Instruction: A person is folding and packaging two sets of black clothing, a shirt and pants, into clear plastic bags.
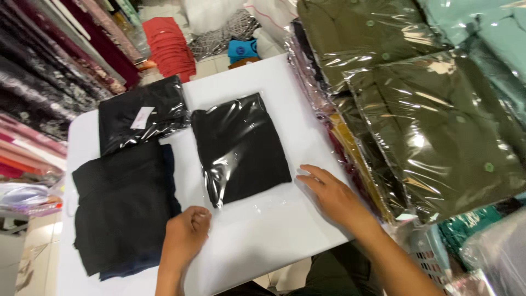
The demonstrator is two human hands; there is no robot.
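- Black folded garment in a clear plastic bag (pixel 241 148) lies mid white surface (pixel 263 230).
- Right hand (pixel 329 192) flat, fingers spread, pressing the bag's empty end.
- Left hand (pixel 186 233) loosely curled, holding nothing, beside an unbagged black garment stack (pixel 123 211).

Behind the white table (pixel 285 77), a second bagged black garment (pixel 139 112) lies at the far left, a pale label on its plastic. In front of it sits a stack of folded black cloth (pixel 123 211), unbagged. To the right rises a tall pile of bagged olive shirts (pixel 433 120), their plastic glaring under the light, with bagged mint-green shirts (pixel 487 27) beyond them. Along the left edge hang rolls of dark patterned fabric (pixel 49 71). Further back on the floor lies a heap of folded red cloth (pixel 170 46), and near it a small blue item (pixel 243 50).
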